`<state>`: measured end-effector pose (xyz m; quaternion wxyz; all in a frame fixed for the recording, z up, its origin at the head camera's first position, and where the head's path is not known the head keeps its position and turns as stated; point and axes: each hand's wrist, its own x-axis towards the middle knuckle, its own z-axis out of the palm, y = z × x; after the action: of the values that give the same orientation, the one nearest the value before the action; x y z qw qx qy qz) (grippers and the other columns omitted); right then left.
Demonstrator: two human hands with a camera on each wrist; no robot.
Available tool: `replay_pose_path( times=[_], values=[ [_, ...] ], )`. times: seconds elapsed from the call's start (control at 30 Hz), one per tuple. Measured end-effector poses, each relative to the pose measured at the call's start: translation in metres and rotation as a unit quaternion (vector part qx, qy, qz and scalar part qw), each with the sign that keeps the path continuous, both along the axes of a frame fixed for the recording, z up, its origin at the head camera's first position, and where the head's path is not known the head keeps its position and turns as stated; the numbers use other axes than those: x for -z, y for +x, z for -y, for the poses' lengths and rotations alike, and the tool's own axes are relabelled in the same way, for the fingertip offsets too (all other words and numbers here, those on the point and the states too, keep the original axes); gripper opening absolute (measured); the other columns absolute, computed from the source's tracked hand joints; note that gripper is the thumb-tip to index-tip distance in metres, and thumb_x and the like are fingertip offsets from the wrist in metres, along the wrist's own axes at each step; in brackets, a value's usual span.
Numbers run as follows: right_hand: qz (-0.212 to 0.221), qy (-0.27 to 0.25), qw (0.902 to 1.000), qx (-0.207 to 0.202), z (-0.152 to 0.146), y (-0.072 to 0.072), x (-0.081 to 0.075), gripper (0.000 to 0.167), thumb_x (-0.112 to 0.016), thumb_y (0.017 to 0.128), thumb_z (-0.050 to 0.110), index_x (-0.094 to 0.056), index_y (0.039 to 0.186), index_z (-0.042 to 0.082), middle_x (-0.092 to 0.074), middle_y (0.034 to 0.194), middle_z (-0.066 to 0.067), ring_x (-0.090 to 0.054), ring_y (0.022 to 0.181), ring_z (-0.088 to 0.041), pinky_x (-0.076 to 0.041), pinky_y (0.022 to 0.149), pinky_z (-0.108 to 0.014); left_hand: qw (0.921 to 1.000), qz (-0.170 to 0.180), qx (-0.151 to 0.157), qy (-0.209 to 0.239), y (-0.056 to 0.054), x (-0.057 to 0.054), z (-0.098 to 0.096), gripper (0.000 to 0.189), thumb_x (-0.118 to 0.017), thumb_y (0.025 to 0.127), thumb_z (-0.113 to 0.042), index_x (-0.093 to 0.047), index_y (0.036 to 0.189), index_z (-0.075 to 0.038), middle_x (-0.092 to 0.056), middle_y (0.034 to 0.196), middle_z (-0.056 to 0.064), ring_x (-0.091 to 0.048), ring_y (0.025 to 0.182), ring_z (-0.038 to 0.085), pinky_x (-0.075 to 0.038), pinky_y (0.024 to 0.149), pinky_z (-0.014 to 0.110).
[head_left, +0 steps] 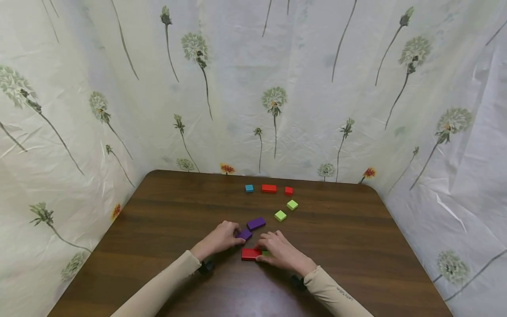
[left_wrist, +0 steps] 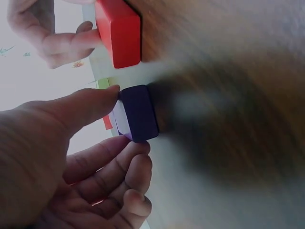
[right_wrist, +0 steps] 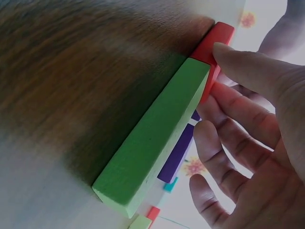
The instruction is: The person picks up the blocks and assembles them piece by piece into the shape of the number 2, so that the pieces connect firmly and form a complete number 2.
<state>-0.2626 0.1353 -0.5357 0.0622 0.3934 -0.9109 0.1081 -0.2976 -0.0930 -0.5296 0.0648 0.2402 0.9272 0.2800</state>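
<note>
My left hand (head_left: 222,237) pinches a purple block (head_left: 244,234) between thumb and fingertips; its end faces the left wrist view. Just beyond lies a second purple block (head_left: 256,223), at a slight angle. Nearer to me, a red block (head_left: 248,254) is held by my right hand (head_left: 280,252), thumb on one long side and fingers on the other. Against the red block's right end sits a long green block (right_wrist: 152,136), mostly covered by the right hand in the head view. The right hand's outer fingers are spread loosely beside the green block.
Two lime green blocks (head_left: 280,215) lie beyond the right hand. Along the back of the brown wooden table (head_left: 340,246) are a small blue block (head_left: 249,188), a red bar (head_left: 269,188) and a small red block (head_left: 288,190). A flower-patterned curtain (head_left: 237,88) surrounds the table.
</note>
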Motion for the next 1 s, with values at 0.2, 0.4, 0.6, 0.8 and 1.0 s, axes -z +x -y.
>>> replay_pose_path(
  times=[0.2, 0.4, 0.6, 0.8, 1.0],
  values=[
    [0.000, 0.004, 1.0000, 0.003, -0.0001, 0.0001, 0.0007, 0.025, -0.076, 0.081, 0.039, -0.072, 0.096, 0.021, -0.063, 0.093, 0.009, -0.058, 0.091, -0.011, -0.035, 0.078, -0.033, 1.0000, 0.006, -0.003, 0.000, 0.0041, -0.0010, -0.0034, 0.030, -0.074, 0.085, -0.027, -0.069, 0.099, -0.001, -0.066, 0.081, 0.004, -0.050, 0.060, 0.006, -0.041, 0.053, 0.021],
    [0.009, 0.006, 0.9999, 0.006, 0.0001, -0.0001, 0.0008, 0.025, -0.075, 0.082, 0.041, -0.072, 0.097, 0.021, -0.062, 0.093, 0.010, -0.058, 0.091, -0.011, -0.037, 0.081, -0.035, 0.9999, 0.012, -0.002, 0.003, 0.0056, 0.0006, -0.0050, 0.031, -0.075, 0.084, -0.029, -0.069, 0.098, -0.001, -0.067, 0.084, 0.004, -0.050, 0.059, 0.005, -0.041, 0.052, 0.020],
    [-0.006, 0.004, 1.0000, 0.002, 0.0000, -0.0001, 0.0013, 0.024, -0.075, 0.081, 0.040, -0.072, 0.095, 0.021, -0.061, 0.091, 0.009, -0.057, 0.088, -0.011, -0.036, 0.079, -0.034, 0.9999, 0.014, -0.007, 0.003, 0.0074, 0.0007, -0.0064, 0.031, -0.075, 0.084, -0.029, -0.069, 0.098, -0.002, -0.068, 0.087, 0.005, -0.051, 0.062, 0.006, -0.043, 0.054, 0.020],
    [-0.022, 0.008, 0.9997, 0.000, 0.0007, 0.0016, 0.0005, 0.024, -0.076, 0.080, 0.039, -0.072, 0.094, 0.020, -0.062, 0.090, 0.008, -0.058, 0.087, -0.012, -0.036, 0.077, -0.034, 0.9996, 0.024, -0.012, 0.000, 0.0089, -0.0002, -0.0070, 0.030, -0.075, 0.084, -0.028, -0.067, 0.098, -0.003, -0.066, 0.085, 0.003, -0.051, 0.062, 0.006, -0.042, 0.054, 0.021],
    [-0.024, 0.020, 0.9995, 0.003, 0.0012, 0.0022, -0.0021, 0.024, -0.076, 0.081, 0.039, -0.072, 0.095, 0.020, -0.062, 0.091, 0.008, -0.058, 0.087, -0.013, -0.034, 0.075, -0.032, 0.9999, 0.011, -0.009, -0.007, 0.0070, -0.0007, -0.0070, 0.028, -0.077, 0.083, -0.028, -0.067, 0.095, -0.004, -0.064, 0.081, 0.001, -0.050, 0.061, 0.006, -0.042, 0.053, 0.021]
  ],
)
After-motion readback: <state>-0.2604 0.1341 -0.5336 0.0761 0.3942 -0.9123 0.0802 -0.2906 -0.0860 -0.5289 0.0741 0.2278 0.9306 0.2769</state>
